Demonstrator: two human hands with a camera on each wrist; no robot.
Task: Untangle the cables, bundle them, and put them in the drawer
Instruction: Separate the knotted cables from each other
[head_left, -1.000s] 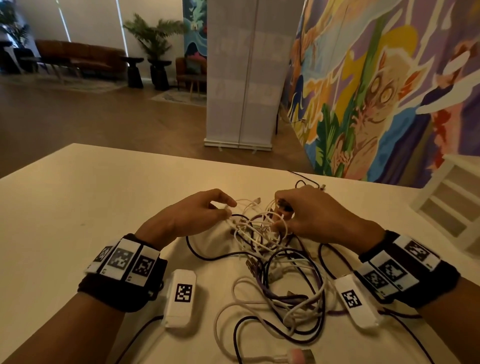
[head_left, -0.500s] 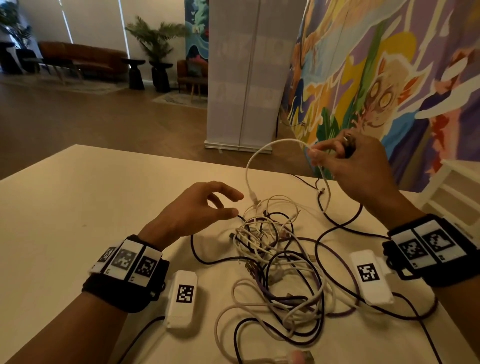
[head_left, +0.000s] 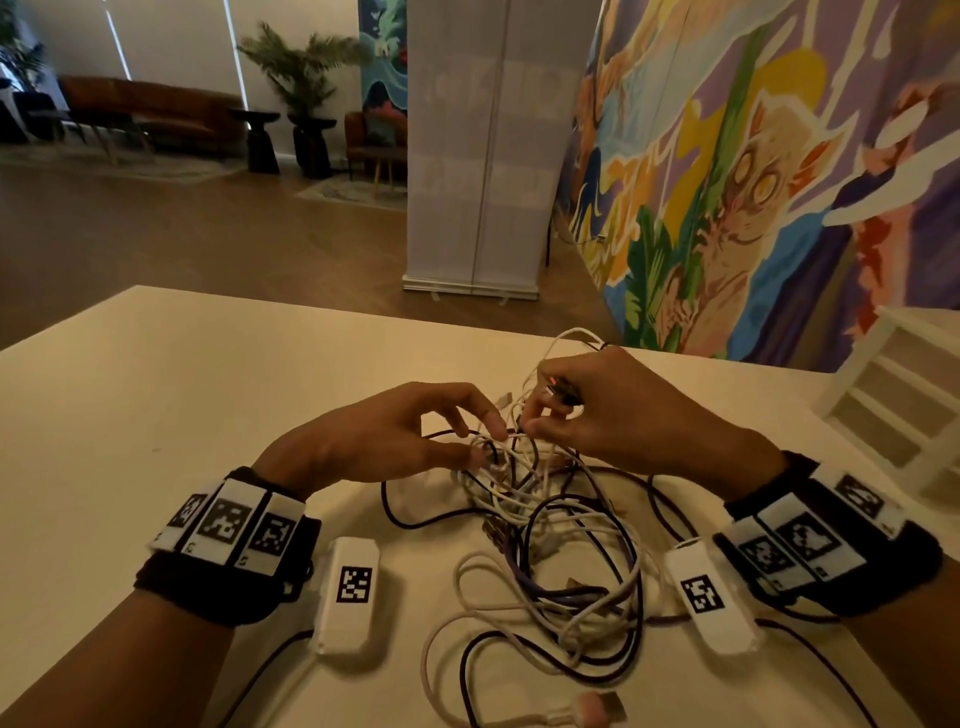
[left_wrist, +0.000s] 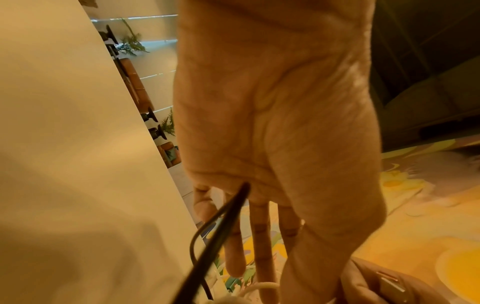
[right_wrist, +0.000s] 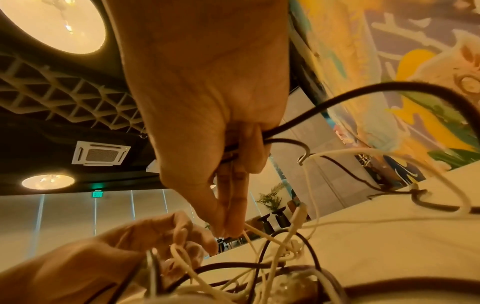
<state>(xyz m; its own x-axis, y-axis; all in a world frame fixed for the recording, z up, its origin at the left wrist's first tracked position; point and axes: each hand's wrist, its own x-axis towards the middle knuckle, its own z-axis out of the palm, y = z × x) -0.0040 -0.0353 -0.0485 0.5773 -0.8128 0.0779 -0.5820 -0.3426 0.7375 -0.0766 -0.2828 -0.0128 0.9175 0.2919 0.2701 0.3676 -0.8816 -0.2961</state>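
Observation:
A tangle of white, black and purple cables (head_left: 545, 525) lies on the pale table (head_left: 156, 415) in front of me. My right hand (head_left: 535, 421) is at its far edge, thumb and forefinger pinching a thin white cable (right_wrist: 262, 236). Its curled fingers also hold a dark cable (right_wrist: 337, 98) with a red-lit plug (head_left: 557, 387). My left hand (head_left: 485, 444) reaches in from the left with fairly straight fingers, its fingertips (right_wrist: 187, 234) touching the white loops. A white drawer unit (head_left: 883, 410) stands at the table's right edge.
Two white tagged boxes (head_left: 350, 592) (head_left: 709, 597) lie on the table near my wrists, each with a dark lead. A pink-ended plug (head_left: 597, 714) sits at the near edge. Beyond the table are a white banner stand (head_left: 478, 156) and a painted wall (head_left: 753, 182).
My right hand, which had lifted a white cable high above the table, has come back down to the tangle. The left hand has moved forward from hovering onto the cables.

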